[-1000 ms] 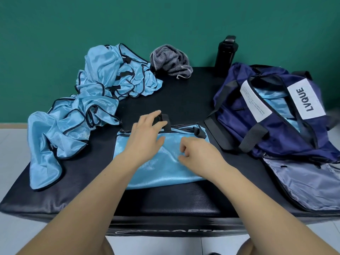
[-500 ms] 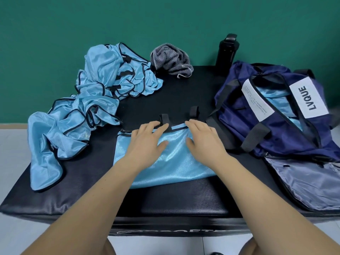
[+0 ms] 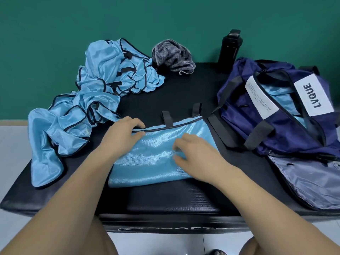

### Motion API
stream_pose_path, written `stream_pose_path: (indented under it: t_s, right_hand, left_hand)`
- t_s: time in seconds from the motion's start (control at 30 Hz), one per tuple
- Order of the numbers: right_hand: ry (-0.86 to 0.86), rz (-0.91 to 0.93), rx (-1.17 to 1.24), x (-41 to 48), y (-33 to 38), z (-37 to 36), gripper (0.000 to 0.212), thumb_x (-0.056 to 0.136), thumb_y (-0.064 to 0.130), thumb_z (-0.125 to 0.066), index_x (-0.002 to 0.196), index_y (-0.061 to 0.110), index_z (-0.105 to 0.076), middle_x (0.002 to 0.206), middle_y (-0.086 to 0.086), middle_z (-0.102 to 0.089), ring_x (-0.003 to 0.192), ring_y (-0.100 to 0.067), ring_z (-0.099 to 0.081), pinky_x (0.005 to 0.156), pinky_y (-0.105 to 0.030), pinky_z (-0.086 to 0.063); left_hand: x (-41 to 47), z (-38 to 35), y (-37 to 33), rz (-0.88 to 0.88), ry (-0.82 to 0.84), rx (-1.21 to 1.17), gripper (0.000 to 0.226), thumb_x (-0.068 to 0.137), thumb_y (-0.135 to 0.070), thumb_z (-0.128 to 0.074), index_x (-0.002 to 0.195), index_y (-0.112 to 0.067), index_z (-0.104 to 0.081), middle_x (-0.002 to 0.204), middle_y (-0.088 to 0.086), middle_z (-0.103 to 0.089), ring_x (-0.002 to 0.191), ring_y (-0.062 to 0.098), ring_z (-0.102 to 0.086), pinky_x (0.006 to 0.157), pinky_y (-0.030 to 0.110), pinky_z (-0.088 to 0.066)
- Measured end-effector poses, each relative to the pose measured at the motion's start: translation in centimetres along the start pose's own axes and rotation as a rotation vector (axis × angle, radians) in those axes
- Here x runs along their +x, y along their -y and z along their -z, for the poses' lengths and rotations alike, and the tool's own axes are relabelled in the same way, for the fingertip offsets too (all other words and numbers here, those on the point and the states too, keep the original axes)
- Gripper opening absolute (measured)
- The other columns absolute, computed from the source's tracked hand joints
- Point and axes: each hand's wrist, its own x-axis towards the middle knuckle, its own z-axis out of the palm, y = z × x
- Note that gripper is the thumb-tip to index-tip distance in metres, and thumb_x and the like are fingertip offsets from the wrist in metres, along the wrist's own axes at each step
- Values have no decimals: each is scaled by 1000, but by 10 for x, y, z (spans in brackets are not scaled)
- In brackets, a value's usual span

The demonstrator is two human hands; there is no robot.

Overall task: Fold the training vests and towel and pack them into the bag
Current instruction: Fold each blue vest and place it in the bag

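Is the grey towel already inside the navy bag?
No, the grey towel lies crumpled on the mat, apart from the navy bag.

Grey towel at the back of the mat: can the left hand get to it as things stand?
Probably yes. Bare black mat lies between the left hand and the grey towel; the crumpled vests sit to one side. The hand must first release the folded vest.
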Motion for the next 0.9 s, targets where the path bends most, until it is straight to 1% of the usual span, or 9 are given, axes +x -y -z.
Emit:
stream_pose_path:
  t_s: [0.1, 0.17, 0.33, 0.43, 0.53, 0.63, 0.73, 0.83, 0.9]
  right_hand:
    - [177, 25, -2, -9, 8, 2, 69, 79, 80, -66, 130, 35, -54, 114, 11, -44, 110, -16, -43, 95, -34, -40]
    - [218, 61, -72, -12, 9, 2, 80, 71, 82, -72, 134, 38, -49, 116, 11, -40, 109, -16, -39, 98, -33, -38]
    - [153, 116, -112, -9, 6, 1, 34, 87, 37, -67, 117, 31, -53, 109, 8, -44, 104, -20, -45, 99, -37, -41]
    - [167, 84, -175, -6, 1, 3, 27, 88, 20, -60, 111, 30, -50, 106, 6, -44, 100, -22, -44, 87, -36, -35]
    - [162, 31, -241, -4, -5, 10, 23, 89, 17, -56, 100, 32, -43, 102, 6, -44, 98, -24, -44, 81, -37, -29]
    - [115, -38, -263, 0, -18, 16, 19, 88, 16, -55, 98, 31, -50, 101, 6, -47, 100, -23, -48, 86, -38, -36]
    - [82, -88, -288, 5, -35, 21, 25, 87, 11, -53, 99, 33, -54, 105, 7, -51, 102, -23, -51, 90, -38, -37]
    - [69, -109, -318, 9, -51, 24, 29, 90, 9, -54, 103, 34, -60, 110, 9, -54, 106, -22, -51, 93, -37, -36]
    - [-29, -107, -324, 13, -62, 20, 33, 90, 5, -54, 102, 34, -65, 111, 10, -58, 108, -23, -52, 93, -37, -34]
  left_hand:
    - [-1, 2, 1, -1, -40, -18, 9, 100, -40, -71, 108, -37, -70, 101, -10, -60, 90, 14, -61, 82, 40, -53]
    - [-1, 3, 0, 3, -55, -19, 5, 99, -41, -72, 102, -38, -70, 96, -10, -60, 84, 11, -60, 79, 41, -54]
    - [-1, 8, -3, 33, -39, -51, 9, 97, -34, -74, 91, -36, -68, 92, -10, -63, 87, 7, -60, 79, 37, -52]
    - [-4, 12, -5, 80, -2, -63, 12, 94, -29, -75, 86, -32, -67, 85, -9, -69, 79, 10, -64, 73, 37, -55]
    - [-8, 17, -8, 156, 67, -54, 11, 89, -26, -76, 83, -28, -67, 80, -6, -71, 74, 15, -66, 67, 36, -55]
    - [-15, 22, -11, 198, 144, -52, 10, 83, -26, -76, 79, -25, -67, 75, -5, -71, 69, 20, -67, 62, 37, -55]
    - [-26, 26, -13, 207, 229, -15, 12, 78, -29, -78, 75, -24, -67, 71, -5, -71, 68, 22, -69, 64, 38, -58]
    - [-34, 26, -16, 194, 332, 1, 17, 76, -34, -81, 70, -24, -67, 68, -7, -71, 64, 20, -67, 62, 36, -57]
    - [-39, 25, -20, 163, 403, -16, 24, 76, -37, -84, 69, -22, -67, 64, -7, -68, 57, 13, -58, 58, 32, -49]
